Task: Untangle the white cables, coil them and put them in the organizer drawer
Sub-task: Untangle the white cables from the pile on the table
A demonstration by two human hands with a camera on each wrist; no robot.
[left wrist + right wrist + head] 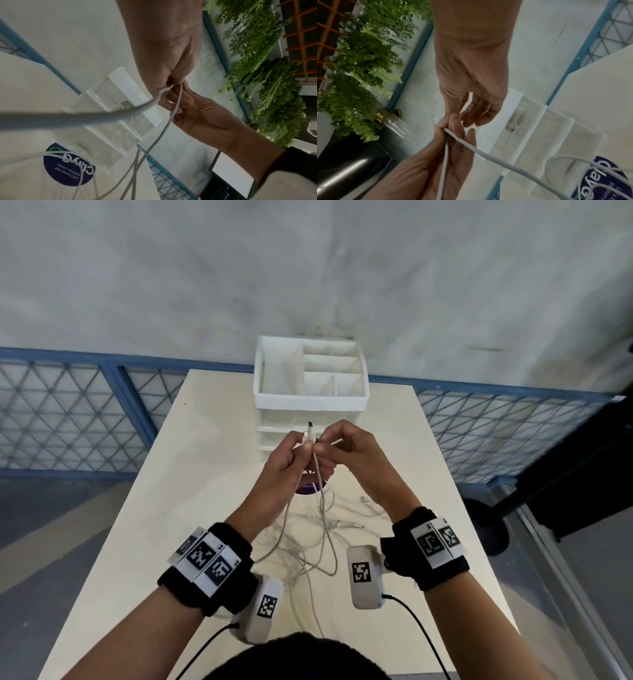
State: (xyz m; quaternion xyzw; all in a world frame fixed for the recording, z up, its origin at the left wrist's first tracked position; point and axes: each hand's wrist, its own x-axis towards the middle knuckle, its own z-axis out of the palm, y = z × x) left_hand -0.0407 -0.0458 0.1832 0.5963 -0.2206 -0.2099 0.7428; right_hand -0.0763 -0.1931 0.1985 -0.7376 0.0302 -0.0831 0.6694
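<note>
- We hold both hands raised together above the table: our left hand (286,458) pinches the thin white cable (318,474) just below its plug, fingers curled round it, and our right hand (347,451) pinches the same cable beside it, its other fingers loosely bent.
- The small white plug with a metal tip (310,430) stands up above our fingertips; the cable hangs down from the pinch into the loose tangle of white cables (308,546) lying on the table between our wrists.
- In the left wrist view two strands (173,115) leave the pinch point and drop toward the table; whether they are one cable doubled or two cables we cannot tell.
- We judge the step in hand to be untangling: one end is found and lifted, nothing in our hands is coiled yet, and the pile below looks knotted.
- The next move likely calls for drawing this end up and out of the pile, one hand feeding while the other keeps the plug, watching for loops that snag.
- Beyond the hands stands the white plastic organizer with clear drawers (310,378); its clear drawer (109,121) seems to hold something pale already, though we cannot make out what.
- A round dark purple sticker (68,169) lies on the pale table top (171,508) under the cables.
</note>
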